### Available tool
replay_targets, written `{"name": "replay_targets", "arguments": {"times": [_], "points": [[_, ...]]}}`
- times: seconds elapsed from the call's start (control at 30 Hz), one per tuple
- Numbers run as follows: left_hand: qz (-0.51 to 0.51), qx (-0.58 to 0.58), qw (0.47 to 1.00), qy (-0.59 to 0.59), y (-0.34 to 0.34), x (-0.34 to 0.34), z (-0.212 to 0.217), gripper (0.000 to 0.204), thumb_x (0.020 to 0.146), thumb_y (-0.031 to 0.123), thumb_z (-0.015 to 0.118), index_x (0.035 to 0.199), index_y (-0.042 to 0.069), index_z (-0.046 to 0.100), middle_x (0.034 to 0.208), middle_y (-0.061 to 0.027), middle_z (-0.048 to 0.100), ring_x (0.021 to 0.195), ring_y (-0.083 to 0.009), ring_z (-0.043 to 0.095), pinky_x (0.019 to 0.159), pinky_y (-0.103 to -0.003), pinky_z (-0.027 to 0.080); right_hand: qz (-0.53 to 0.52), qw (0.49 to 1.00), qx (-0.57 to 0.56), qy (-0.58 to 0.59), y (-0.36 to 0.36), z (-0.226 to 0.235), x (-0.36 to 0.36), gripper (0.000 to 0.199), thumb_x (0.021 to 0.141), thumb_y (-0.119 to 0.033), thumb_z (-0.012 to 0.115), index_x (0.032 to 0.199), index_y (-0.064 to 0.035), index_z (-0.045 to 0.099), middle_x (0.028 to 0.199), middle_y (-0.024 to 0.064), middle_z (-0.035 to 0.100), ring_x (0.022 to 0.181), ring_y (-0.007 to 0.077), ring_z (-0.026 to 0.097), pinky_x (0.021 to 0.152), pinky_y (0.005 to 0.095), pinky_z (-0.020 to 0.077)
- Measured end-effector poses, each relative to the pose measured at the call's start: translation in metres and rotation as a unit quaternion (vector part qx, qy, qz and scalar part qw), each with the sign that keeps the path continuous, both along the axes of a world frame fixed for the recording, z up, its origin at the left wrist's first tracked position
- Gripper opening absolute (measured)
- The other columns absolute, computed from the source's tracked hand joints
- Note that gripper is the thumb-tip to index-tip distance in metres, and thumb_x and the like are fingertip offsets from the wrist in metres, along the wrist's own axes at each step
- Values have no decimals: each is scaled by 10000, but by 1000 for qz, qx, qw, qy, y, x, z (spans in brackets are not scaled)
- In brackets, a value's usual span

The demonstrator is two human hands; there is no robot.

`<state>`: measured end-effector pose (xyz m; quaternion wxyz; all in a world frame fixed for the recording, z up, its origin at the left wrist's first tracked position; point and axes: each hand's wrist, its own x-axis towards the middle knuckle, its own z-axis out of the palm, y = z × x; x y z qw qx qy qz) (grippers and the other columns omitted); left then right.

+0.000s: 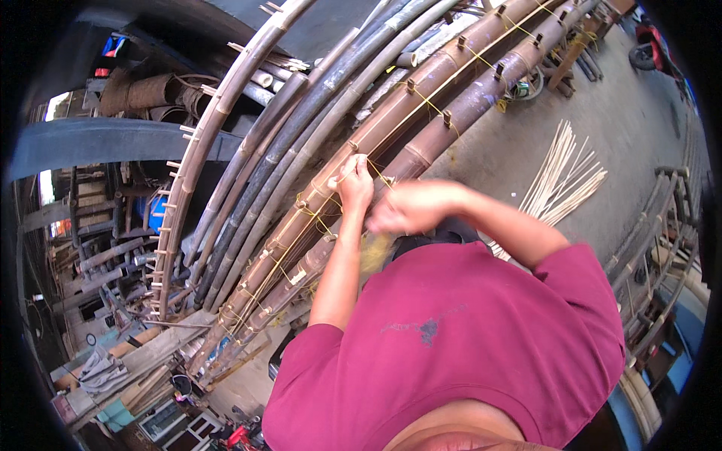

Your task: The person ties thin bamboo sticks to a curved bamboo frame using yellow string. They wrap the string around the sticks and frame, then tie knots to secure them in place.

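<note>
My left hand (pixel 353 181) is closed, its fingers pinching a thin yellow cord over a long brown bamboo pole (pixel 430 75). Close by on the right, my right hand (pixel 412 208) is smeared by motion, so its fingers cannot be made out. It is beside a second brown bamboo pole (pixel 412 155) that runs nearly parallel to the first. Short dark pegs (pixel 447 118) stick out of both poles, and yellow cord (pixel 480 58) stretches between them. A blurred yellow bundle (pixel 374 252) hangs below my right hand.
Left of the poles lie several long grey poles (pixel 280 154) and a curved bamboo pole with pale pegs (pixel 197 143). Thin split sticks (pixel 560 177) are spread on the concrete floor (pixel 624 98) at right. A bamboo rack (pixel 654 248) stands at far right. Boards and scrap fill the lower left.
</note>
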<state>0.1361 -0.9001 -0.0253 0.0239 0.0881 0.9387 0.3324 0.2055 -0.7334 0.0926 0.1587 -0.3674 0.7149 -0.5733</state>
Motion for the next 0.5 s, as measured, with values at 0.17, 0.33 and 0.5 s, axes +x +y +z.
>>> {"name": "replay_targets", "arguments": {"times": [0.17,0.33,0.5], "points": [[-59,186,981,-3,15,-19,26,204,994,141,528,981,-1,673,856,-73,688,807,-138,634,761,-291,494,-155,978,124,59,-20,-130,55,386,934,-292,517,677,-25,624,686,226,614,702,424,613,718,514,488],[-1,177,973,145,39,-115,46,211,975,146,531,948,11,690,715,-69,660,639,-170,612,604,-324,491,-154,955,239,91,-19,-134,55,385,903,-280,542,620,-31,615,626,207,605,636,385,610,754,470,487],[-14,-36,998,52,-3,-148,-27,261,924,255,533,952,39,677,951,-214,683,921,-405,652,839,-477,499,-211,937,221,169,-22,-129,63,336,859,-250,591,586,-56,616,584,163,602,642,336,619,881,414,480]]}}
